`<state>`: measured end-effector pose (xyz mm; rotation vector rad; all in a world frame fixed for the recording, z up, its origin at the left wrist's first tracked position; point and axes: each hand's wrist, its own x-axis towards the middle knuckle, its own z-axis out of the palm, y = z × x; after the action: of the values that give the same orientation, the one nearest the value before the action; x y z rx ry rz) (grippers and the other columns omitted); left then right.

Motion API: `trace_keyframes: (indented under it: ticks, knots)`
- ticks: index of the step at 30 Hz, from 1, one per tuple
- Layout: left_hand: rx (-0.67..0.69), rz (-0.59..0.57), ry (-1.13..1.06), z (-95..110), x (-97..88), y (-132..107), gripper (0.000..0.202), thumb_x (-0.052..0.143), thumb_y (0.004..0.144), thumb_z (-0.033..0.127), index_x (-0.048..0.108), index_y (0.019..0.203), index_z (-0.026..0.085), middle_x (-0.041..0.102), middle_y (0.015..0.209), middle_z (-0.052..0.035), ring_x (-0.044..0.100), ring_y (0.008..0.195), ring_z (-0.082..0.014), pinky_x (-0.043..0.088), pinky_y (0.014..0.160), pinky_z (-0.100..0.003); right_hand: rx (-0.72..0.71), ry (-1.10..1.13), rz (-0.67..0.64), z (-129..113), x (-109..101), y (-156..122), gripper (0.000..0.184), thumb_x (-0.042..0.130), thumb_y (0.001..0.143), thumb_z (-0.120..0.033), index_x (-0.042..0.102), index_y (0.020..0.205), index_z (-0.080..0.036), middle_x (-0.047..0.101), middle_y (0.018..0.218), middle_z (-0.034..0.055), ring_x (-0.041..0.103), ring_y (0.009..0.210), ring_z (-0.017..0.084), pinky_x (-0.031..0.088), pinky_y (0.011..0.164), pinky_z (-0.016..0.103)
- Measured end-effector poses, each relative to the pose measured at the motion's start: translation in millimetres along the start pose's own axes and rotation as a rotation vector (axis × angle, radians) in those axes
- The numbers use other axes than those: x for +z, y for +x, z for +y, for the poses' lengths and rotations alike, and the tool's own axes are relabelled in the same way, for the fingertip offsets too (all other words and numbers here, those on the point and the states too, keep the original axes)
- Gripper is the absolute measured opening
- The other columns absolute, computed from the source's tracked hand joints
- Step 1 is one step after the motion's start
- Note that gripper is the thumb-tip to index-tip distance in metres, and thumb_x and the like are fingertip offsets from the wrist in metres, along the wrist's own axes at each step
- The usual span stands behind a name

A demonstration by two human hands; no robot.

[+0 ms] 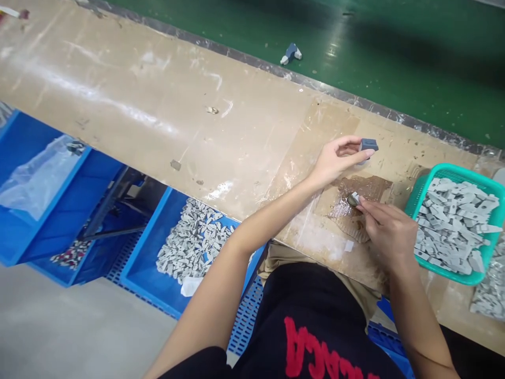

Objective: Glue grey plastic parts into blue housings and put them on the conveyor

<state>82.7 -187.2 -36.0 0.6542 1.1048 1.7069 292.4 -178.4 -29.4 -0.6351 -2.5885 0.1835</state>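
My left hand [335,160] hovers over the tan workbench [221,142], its fingertips pinching a dark blue-grey block [369,146]. My right hand [389,231] pinches a small grey-and-white piece [354,199] against a brown, stained patch [365,188] on the bench. To the right of that hand, a teal plastic basket [453,179] holds several flat grey pieces [450,226]. The fingers hide part of each held piece.
A blue bin [148,252] of grey pieces and another with a plastic bag [35,179] stand left, below the bench edge. More grey pieces [491,292] lie at the right corner. A green surface [394,47] beyond the bench carries a blue-and-white piece [291,53].
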Motion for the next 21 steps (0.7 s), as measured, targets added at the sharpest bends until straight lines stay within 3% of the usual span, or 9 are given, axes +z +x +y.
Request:
trace_keyframes:
  ticks: [13,16,21]
  knots:
    - [0.03,-0.059,0.059,-6.5,-4.2,2.1,0.038,0.084,0.071,0.04,0.071,0.098,0.016,0.071,0.098,-0.005,0.064,0.1,-0.0189,0.049,0.097,-0.038,0.106,0.026,-0.094,-3.2,-3.1,0.4,0.025,0.06,0.094,-0.017,0.079,0.109,-0.025,0.081,0.101,0.0032,0.076,0.083,0.02,0.058,0.076,0.034]
    - [0.027,-0.095,0.069,-6.2,-2.8,1.9,0.038,0.084,0.071,0.04,0.071,0.099,0.016,0.071,0.101,-0.0053,0.064,0.101,-0.0192,0.049,0.097,-0.039,0.096,0.05,-0.053,-4.0,-5.1,1.7,0.024,0.061,0.094,-0.018,0.079,0.108,-0.026,0.081,0.1,0.0024,0.076,0.081,0.02,0.058,0.073,0.033]
    - [0.053,-0.091,0.058,-4.0,-3.1,1.8,0.039,0.083,0.072,0.041,0.07,0.098,0.016,0.071,0.103,-0.0059,0.067,0.098,-0.019,0.051,0.096,-0.039,0.116,0.139,0.124,-5.5,-7.4,3.2,0.024,0.066,0.091,-0.016,0.078,0.109,-0.027,0.081,0.098,0.0011,0.077,0.082,0.02,0.061,0.075,0.033]
